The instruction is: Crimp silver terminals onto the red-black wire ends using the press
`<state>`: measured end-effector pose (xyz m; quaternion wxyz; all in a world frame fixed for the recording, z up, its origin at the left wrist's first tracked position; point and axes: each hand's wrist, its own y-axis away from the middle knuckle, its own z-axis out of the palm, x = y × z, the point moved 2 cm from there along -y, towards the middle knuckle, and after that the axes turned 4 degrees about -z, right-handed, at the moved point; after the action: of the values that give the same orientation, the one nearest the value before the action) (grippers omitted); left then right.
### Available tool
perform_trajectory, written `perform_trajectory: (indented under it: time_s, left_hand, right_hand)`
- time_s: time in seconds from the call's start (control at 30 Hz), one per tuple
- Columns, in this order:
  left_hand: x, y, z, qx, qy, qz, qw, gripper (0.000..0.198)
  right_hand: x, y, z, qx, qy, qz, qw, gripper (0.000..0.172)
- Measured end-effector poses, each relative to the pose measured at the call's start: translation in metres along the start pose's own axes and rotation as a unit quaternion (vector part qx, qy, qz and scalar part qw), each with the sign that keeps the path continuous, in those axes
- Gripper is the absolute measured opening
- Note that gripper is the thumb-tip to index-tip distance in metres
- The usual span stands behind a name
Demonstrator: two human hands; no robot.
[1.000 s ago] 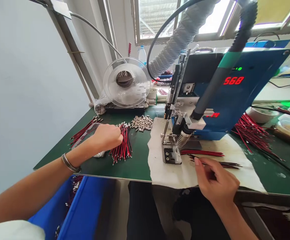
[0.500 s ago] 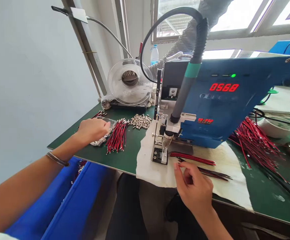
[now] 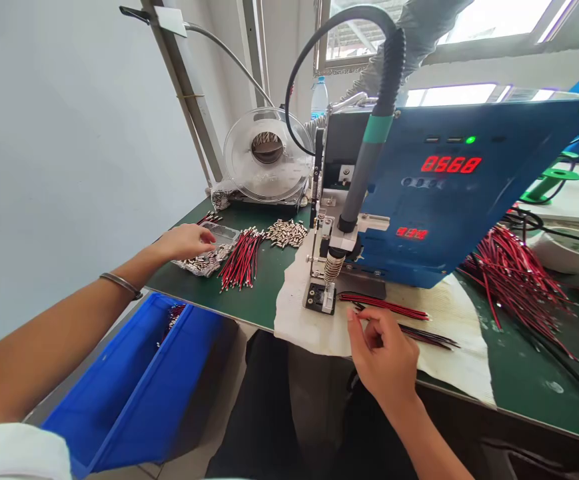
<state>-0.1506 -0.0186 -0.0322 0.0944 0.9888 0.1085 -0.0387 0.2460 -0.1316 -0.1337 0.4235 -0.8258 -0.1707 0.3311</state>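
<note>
My left hand (image 3: 186,241) is over a clear plastic box (image 3: 226,233) of small metal connectors (image 3: 202,265), its fingers loosely bent and slightly apart. Nothing shows between them. On the pale cloth, my right hand (image 3: 386,347) is closed in a pinch near the soldering machine's small black fixture (image 3: 319,298). What its fingertips hold is too small to make out. Dark wires (image 3: 432,337) lie partly hidden behind this hand. Just beyond them is a row of red and black wires (image 3: 386,305). The soldering iron (image 3: 366,173) points down above the fixture.
Red-black wires with metal ends (image 3: 242,260) and a connector pile (image 3: 286,233) lie left of the blue machine (image 3: 444,200). A larger wire heap (image 3: 514,287) is on its right. Blue bins (image 3: 139,393) stand below the table's left edge. A round clear fume hood (image 3: 239,163) stands behind.
My left hand has loosened from a tighter curl and stays above the connector box. The right hand keeps its pinch at nearly the same place. The whole view has shifted slightly.
</note>
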Motion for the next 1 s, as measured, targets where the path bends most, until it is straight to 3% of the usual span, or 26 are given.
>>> perform_trajectory:
  time_s: [0.3, 0.5, 0.73, 0.83, 0.9, 0.97, 1.0]
  left_hand:
    - [0.017, -0.019, 0.002, -0.01, -0.031, 0.041, 0.999, 0.041]
    - [0.027, -0.012, 0.0, -0.002, -0.049, 0.057, 0.997, 0.032]
    - [0.03, 0.023, -0.018, 0.07, -0.022, 0.039, 0.997, 0.031]
    - [0.036, 0.053, -0.022, 0.116, 0.027, 0.04, 0.992, 0.028]
    - [0.048, 0.078, -0.015, 0.156, 0.089, 0.049, 0.983, 0.027]
    - [0.067, 0.102, 0.0, 0.211, 0.284, 0.086, 0.931, 0.024]
    - [0.08, 0.111, 0.012, 0.182, 0.364, 0.117, 0.906, 0.024]
  right_hand:
    - [0.0, -0.002, 0.001, -0.019, 0.0, 0.039, 0.999, 0.022]
    - [0.0, -0.004, 0.0, -0.035, -0.034, 0.088, 0.995, 0.021]
    - [0.0, -0.011, -0.005, -0.034, -0.134, 0.179, 0.974, 0.018]
    - [0.0, -0.016, -0.01, -0.003, -0.186, 0.236, 0.954, 0.018]
    - [0.0, -0.019, -0.015, 0.025, -0.215, 0.272, 0.938, 0.019]
    - [-0.002, -0.024, -0.023, 0.044, -0.238, 0.3, 0.923, 0.022]
    - [-0.004, -0.027, -0.029, 0.051, -0.25, 0.312, 0.915, 0.025]
